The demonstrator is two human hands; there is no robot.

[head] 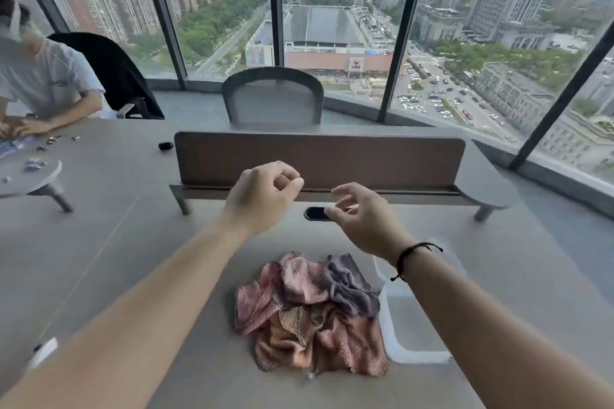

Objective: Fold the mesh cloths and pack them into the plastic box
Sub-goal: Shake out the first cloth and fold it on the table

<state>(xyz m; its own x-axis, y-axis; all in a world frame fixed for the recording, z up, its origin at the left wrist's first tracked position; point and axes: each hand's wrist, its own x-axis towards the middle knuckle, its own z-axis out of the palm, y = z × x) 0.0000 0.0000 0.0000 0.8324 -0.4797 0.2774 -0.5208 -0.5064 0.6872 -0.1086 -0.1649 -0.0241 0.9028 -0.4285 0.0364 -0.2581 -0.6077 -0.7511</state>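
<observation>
Nearest on the grey surface [139,276] lies one crumpled pile of mesh cloths [310,314], pink, orange and one purple-grey piece; how many cloths are in the pile I cannot tell, because they are tangled together. Just beside the pile on the right stands one clear plastic box [413,325], partly hidden by the right forearm; the part of its inside that shows holds nothing. Above the pile, two bare hands are raised in the air, apart from each other. The left hand [264,194] has a clenched grip, its fingers curled with nothing in them. The right hand [363,219] has loosely curled fingers and grasps nothing; one dark cord bracelet [412,256] is on its wrist. Farther stands one brown divider panel [319,159], and behind it one mesh office chair [272,96]. At far left another person [43,76] sits with small objects.
</observation>
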